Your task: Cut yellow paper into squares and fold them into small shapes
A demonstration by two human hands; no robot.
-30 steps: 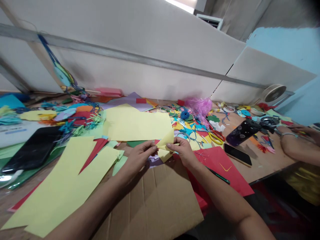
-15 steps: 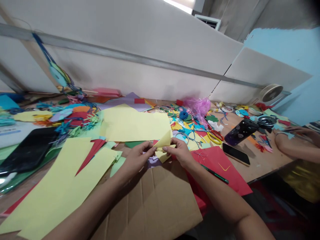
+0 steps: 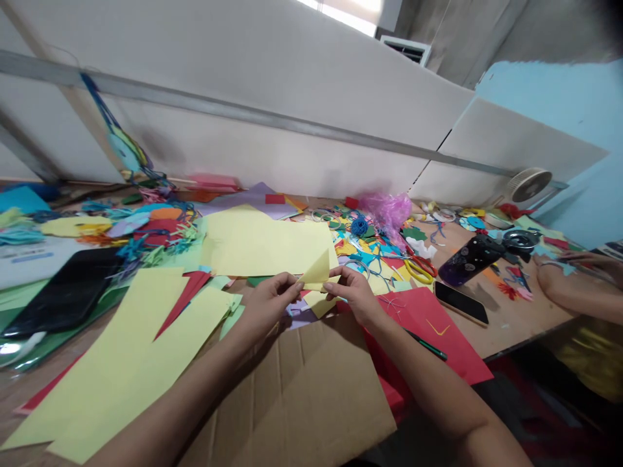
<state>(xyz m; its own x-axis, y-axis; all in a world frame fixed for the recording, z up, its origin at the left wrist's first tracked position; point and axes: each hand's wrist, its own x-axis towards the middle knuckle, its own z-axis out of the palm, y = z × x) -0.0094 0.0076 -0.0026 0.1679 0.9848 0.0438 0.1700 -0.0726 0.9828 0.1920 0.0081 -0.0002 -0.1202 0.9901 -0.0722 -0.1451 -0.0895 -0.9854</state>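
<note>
On the left, loose yellow paper sheets lay on the counter. Above a cardboard sheet, the left hand and right hand had their fingers closed in a pinch on a folded yellow paper piece, seemingly one fold. Further right lay a red paper sheet, scissors, a smartphone and a co-worker's hand.

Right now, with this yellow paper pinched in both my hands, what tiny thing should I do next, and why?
I'd probably press the raised yellow paper flap down into a crease. Your left hand and right hand are both pinching the paper, and its tip stands up. The flat cardboard just below looks like a firm place to press.
</note>
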